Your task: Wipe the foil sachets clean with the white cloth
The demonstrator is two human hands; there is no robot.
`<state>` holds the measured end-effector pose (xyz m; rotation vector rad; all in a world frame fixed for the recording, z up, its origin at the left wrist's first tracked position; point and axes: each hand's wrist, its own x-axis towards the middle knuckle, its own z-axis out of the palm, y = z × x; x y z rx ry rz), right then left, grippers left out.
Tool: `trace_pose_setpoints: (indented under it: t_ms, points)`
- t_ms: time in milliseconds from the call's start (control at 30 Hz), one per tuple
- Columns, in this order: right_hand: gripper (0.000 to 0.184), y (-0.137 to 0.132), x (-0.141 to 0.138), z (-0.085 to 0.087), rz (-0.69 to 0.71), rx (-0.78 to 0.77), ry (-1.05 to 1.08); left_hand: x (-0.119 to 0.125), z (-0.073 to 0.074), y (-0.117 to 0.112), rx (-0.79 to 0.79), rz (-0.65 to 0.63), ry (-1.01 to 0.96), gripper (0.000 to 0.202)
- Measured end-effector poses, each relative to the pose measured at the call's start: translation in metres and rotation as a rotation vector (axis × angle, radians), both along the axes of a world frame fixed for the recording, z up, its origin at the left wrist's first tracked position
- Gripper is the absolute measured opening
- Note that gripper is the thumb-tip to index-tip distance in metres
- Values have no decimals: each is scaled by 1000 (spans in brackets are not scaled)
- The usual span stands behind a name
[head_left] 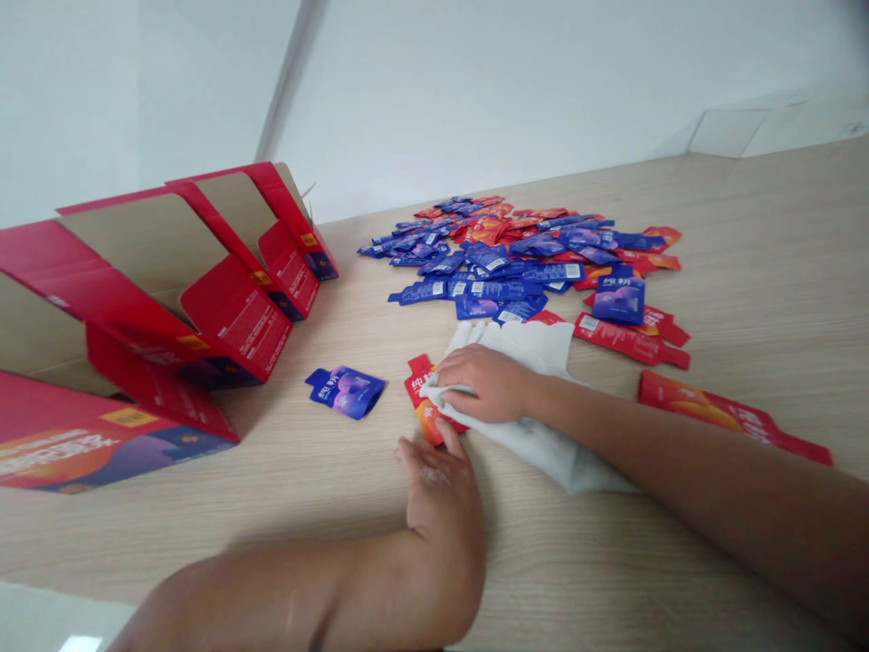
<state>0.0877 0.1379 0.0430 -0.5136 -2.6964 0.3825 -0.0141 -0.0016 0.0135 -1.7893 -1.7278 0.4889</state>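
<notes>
My right hand (485,385) is closed on a crumpled white cloth (536,444), with its fingers pressing a fold against a red and orange pouch (422,371). That pouch lies flat on the table, partly covered by the cloth and fingers. My left hand (438,471) is bent at the wrist, fingers apart, its fingertips at the pouch's lower edge. Left of it lies a single blue pouch (348,391) with purple round shapes printed on it. Behind the cloth spreads a large heap of blue and red pouches (489,258).
Tall red cartons with open tops (251,335) stand in a row at the left. Another red pouch (712,412) lies beyond my right forearm. The pale wooden table (305,498) meets a white wall (509,91) at the back.
</notes>
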Motion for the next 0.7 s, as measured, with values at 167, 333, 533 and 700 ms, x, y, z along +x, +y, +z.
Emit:
trace_pose_setpoints:
  t_ms: [167,333,533,700]
  points:
    - [17,0,0,0,-3,-3,6,0,0,0,2,-5,9,48]
    - [17,0,0,0,-2,-2,6,-1,-1,0,-1,7,-27,47]
    - [17,0,0,0,-2,-2,5,-1,-2,0,15,-6,-43,47]
    - [17,0,0,0,3,4,2,-1,-1,1,4,9,-96,48]
